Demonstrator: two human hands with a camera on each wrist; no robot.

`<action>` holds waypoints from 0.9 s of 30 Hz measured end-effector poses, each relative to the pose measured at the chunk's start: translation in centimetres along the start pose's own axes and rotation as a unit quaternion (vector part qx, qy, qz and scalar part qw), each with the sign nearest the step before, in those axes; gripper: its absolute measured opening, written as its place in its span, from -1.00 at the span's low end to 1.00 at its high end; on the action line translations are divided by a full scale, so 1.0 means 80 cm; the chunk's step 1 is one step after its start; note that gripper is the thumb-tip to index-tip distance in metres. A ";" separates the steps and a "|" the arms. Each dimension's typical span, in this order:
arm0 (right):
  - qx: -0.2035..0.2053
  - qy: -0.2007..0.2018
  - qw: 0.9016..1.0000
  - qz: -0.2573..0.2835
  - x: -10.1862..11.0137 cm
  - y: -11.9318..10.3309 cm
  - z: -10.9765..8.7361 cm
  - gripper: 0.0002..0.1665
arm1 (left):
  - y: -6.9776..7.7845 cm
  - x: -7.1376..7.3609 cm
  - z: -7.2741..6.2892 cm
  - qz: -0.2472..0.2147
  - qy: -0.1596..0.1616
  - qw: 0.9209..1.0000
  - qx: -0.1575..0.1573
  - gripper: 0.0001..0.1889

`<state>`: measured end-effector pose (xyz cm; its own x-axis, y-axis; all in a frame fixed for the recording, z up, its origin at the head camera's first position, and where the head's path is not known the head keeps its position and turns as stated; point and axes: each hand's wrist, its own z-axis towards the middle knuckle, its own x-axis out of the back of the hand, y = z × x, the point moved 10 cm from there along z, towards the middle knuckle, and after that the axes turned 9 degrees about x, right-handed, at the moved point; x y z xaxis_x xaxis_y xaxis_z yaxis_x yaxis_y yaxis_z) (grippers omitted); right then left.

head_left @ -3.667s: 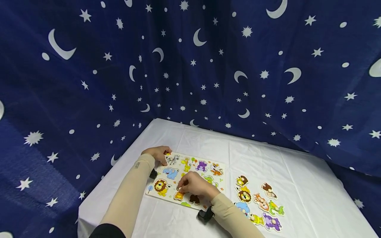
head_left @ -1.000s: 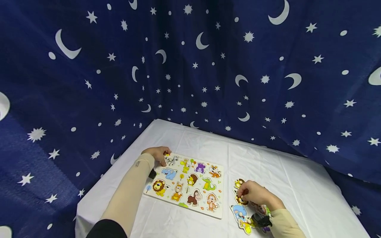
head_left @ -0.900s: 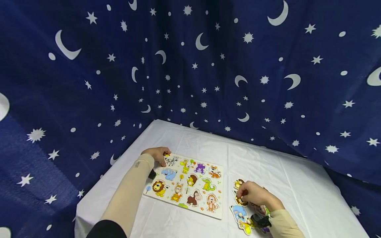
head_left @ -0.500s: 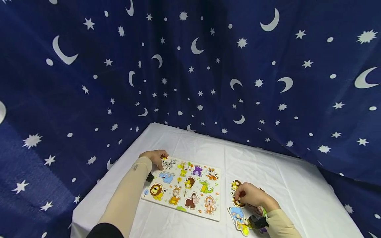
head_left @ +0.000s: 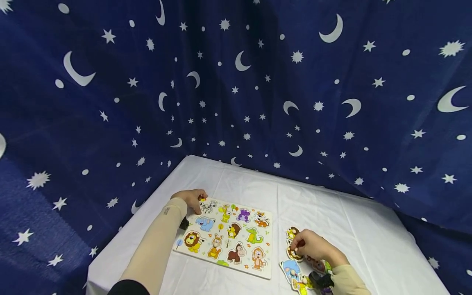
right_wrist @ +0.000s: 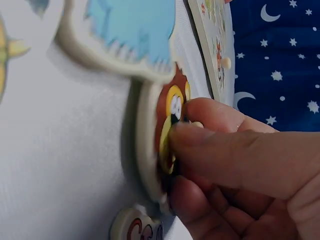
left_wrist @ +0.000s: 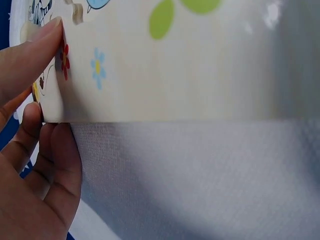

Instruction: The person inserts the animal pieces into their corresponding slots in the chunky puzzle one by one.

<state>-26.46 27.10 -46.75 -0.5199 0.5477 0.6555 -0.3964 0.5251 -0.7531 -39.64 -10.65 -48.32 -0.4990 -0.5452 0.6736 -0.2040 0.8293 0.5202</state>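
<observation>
My left hand [head_left: 189, 200] grips the far left corner of the wooden animal puzzle board [head_left: 267, 258]. In the left wrist view its thumb lies on the board's face and the other fingers are at the edge. Right of the board, my right hand [head_left: 317, 248] pinches the knob of a loose lion puzzle piece [right_wrist: 175, 95] between thumb and fingers. In the right wrist view that piece stands close to the cloth; whether it is lifted I cannot tell. Knobs show on the board's zebra [head_left: 208, 207], tiger [head_left: 261, 220] and kangaroo [head_left: 215, 248].
Around the right hand lie more loose pieces: a hedgehog [head_left: 292, 232], an elephant [head_left: 290, 268] and a giraffe [head_left: 300, 287]. Others are partly hidden under the hand and wrist camera [head_left: 321, 280]. A white cloth [head_left: 221, 278] covers the table; a blue star-patterned curtain [head_left: 221, 82] hangs behind.
From over the kangaroo on the board, my right hand has moved right to the loose lion piece and pinched its knob. The left hand keeps its grip. The head view has tilted up slightly.
</observation>
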 end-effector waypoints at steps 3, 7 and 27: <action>0.006 0.015 1.000 -0.010 0.005 -0.005 0.000 -0.84 | 0.000 -0.001 0.003 -0.004 -0.004 1.000 -0.003 -0.37; 0.014 0.030 0.999 -0.018 0.012 -0.010 0.003 -0.86 | 0.001 0.000 0.008 -0.010 -0.007 1.000 -0.007 -0.37; 0.026 0.069 0.997 0.010 0.014 -0.025 0.030 -0.94 | 0.003 -0.003 0.008 -0.024 -0.019 0.999 -0.014 -0.30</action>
<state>-28.12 25.12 -44.64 -0.4206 0.6432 0.6398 -0.4276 0.4815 -0.7651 -40.11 -10.20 -48.71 -0.5207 -0.5792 0.6272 -0.2045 0.7979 0.5671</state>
